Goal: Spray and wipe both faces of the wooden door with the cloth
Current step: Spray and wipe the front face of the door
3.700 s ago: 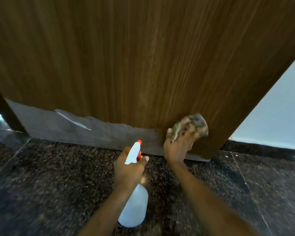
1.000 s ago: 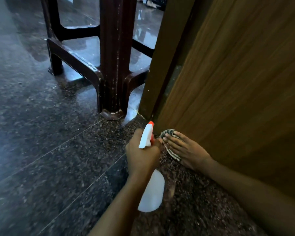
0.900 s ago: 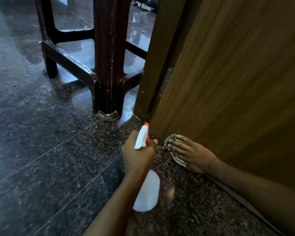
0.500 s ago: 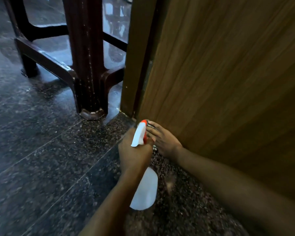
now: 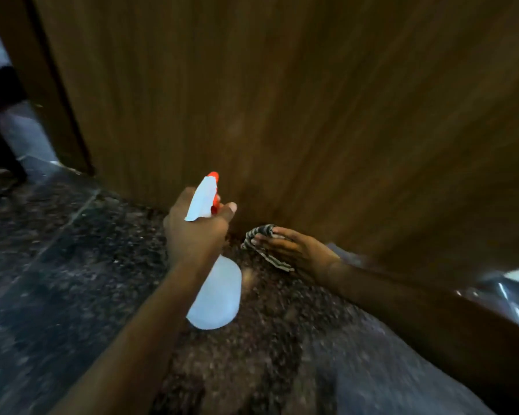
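The wooden door (image 5: 282, 100) fills most of the view from the head camera. It stands upright, and its brown face runs from the top of the picture down to the floor (image 5: 72, 265). The floor is dark, speckled stone, and it looks shiny. The whole picture is a bit blurred.

A spray bottle (image 5: 215, 292) is held in the left hand (image 5: 197, 232). The grip of this hand is closed around the neck of the bottle, just under the white spray head. The orange tip (image 5: 213, 175) is pointed up at the door and is seen near its bottom edge. The round, see-through body of the bottle hangs down below the hand, over the floor.

A cloth (image 5: 259, 235) with dark and light stripes is held in the right hand (image 5: 297, 250). The grip of this hand is loosely closed on the cloth, with the fingers (image 5: 271, 241) stretched out along it. The cloth is bunched up and is seen low down, right where the bottom of the door meets the floor. Whether it is pressed on the door cannot be told. The two hands are near each other but apart.

A darker wooden door frame (image 5: 42, 85) is seen at the left edge of the door. A pale strip (image 5: 492, 292) is seen low on the right, under the door.
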Motion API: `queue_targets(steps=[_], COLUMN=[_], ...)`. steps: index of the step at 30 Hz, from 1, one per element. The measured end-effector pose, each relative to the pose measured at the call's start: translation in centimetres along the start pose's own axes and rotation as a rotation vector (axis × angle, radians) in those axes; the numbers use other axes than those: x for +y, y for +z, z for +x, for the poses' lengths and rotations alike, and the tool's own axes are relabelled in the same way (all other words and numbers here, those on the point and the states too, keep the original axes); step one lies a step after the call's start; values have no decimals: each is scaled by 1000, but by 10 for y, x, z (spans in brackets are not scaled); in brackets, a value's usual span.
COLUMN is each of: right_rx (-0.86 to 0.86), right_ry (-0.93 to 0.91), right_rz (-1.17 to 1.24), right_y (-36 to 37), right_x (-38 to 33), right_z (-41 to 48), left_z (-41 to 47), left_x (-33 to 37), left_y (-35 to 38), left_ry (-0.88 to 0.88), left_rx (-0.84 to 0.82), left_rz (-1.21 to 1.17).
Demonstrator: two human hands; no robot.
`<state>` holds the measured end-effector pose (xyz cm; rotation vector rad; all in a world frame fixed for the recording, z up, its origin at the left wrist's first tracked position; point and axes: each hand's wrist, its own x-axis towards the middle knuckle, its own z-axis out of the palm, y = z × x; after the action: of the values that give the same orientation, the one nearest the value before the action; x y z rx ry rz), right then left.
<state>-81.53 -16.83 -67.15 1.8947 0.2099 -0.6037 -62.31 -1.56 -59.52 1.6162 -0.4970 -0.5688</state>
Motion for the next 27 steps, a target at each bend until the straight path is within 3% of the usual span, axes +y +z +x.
queue_targets(steps=[4, 9, 12, 16, 19, 22, 24, 27], right_rx=[-51, -274, -293, -175, 2, 37, 167, 57], right_ry=[35, 235, 446, 323, 516, 318, 545, 1040], right_rz=[167, 350, 435, 296, 286, 213, 310, 662], right_y=[52, 65, 62, 57, 33, 9, 10, 12], right_x=[-49, -111, -123, -119, -64, -52, -67, -124], right_z=[-100, -208, -238, -182, -108, -68, -74, -98], left_z=[-42, -91, -112, -122, -118, -114, -114, -116], left_x=[-13, -13, -13, -18, -20, -28, -25, -8], left_y=[39, 73, 88, 91, 96, 104, 113, 133], left_ry=[-49, -83, -69, -34, 26, 39, 22, 25], left_rx=[-136, -241, -275, -293, -346, -360, -402, -453], left_rz=[25, 36, 46, 66, 113, 138, 163, 87])
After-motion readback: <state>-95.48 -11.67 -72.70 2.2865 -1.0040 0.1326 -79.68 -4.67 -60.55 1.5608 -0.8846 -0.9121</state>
